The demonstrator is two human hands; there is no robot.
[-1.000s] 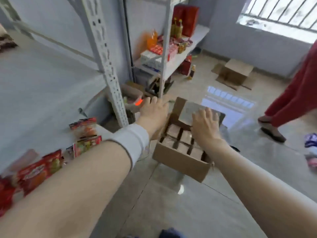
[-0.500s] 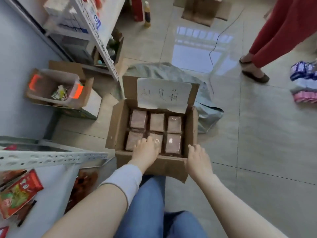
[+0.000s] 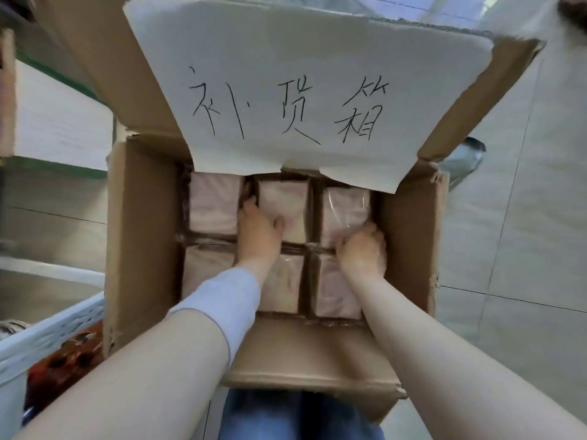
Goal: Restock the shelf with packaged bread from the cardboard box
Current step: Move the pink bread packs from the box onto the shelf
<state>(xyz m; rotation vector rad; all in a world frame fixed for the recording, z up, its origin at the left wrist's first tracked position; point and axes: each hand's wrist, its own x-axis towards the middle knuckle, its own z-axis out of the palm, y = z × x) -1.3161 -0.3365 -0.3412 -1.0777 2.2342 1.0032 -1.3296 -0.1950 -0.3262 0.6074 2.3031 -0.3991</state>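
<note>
The cardboard box (image 3: pixel 143 233) is open, just in front of the person's knees in blue jeans (image 3: pixel 286 417). The flap at the box's 12 o'clock side stands up. A white paper (image 3: pixel 301 90) with black hand-written signs covers most of that flap.

Inside the box are six packs of bread in clear wrap, in two rows of three. Both hands are down in the box, on the far row.

The left hand (image 3: pixel 259 231) holds the middle bread pack (image 3: pixel 286 198). Its fingers curl down into the gap on the pack's 9 o'clock side, and its thumb lies on top of the pack. The right hand (image 3: pixel 362 249) has its fingers curled and grips the 6 o'clock edge of the right bread pack (image 3: pixel 344 208), which sits at about 1 o'clock in the box. Both packs are down in their places in the box.

A white cuff (image 3: pixel 222 300) goes round the left arm, just behind the wrist.

At 8 o'clock from the box is a white shelf rail (image 3: pixel 47 331) with holes in it. Red snack bags (image 3: pixel 63 360) lie just beside the rail, but they are blurry. Grey floor tiles (image 3: pixel 508 265) show at 3 o'clock from the box.
</note>
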